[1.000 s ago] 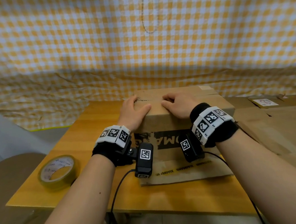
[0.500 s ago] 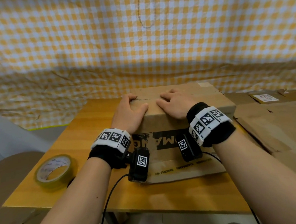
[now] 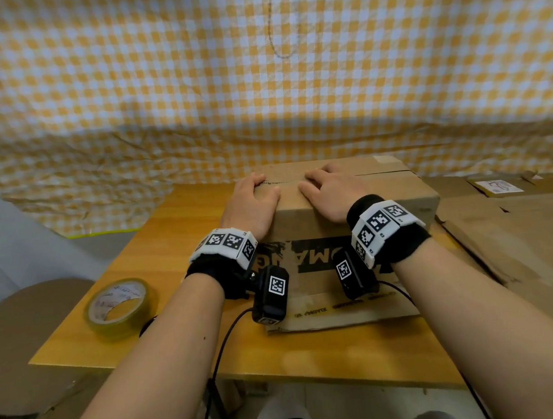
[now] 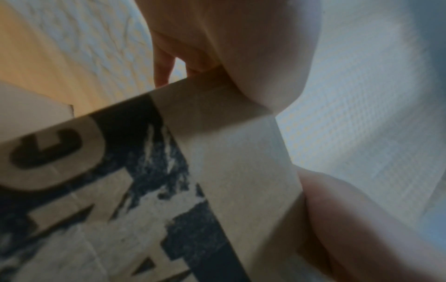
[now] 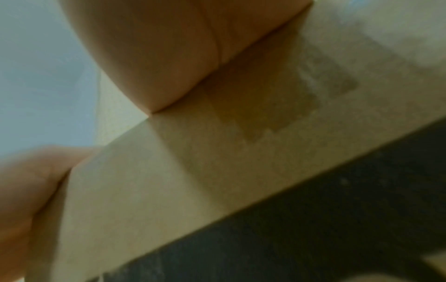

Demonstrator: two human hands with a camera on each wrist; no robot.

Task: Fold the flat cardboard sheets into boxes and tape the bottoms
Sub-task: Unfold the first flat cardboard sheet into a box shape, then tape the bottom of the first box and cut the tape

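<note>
A brown cardboard box (image 3: 363,200) with black print on its near face stands on the wooden table (image 3: 170,254), its top flaps down and meeting at a seam. My left hand (image 3: 250,201) wraps the box's top left corner, thumb on the top panel, fingers bent over the left edge. In the left wrist view the palm (image 4: 241,47) sits on that corner of the box (image 4: 229,162). My right hand (image 3: 327,190) lies flat on the top near the seam, fingers spread. The right wrist view shows its palm (image 5: 156,57) pressed onto the cardboard (image 5: 193,171).
A roll of yellowish tape (image 3: 120,307) lies on the table's left part. Flat cardboard sheets (image 3: 527,234) are stacked to the right of the table. A yellow checked cloth (image 3: 254,75) hangs behind. Black cables run from the wrist cameras over the front edge.
Both hands stay on the box top in almost the same places. The head view has shifted slightly, and the box has not visibly moved.
</note>
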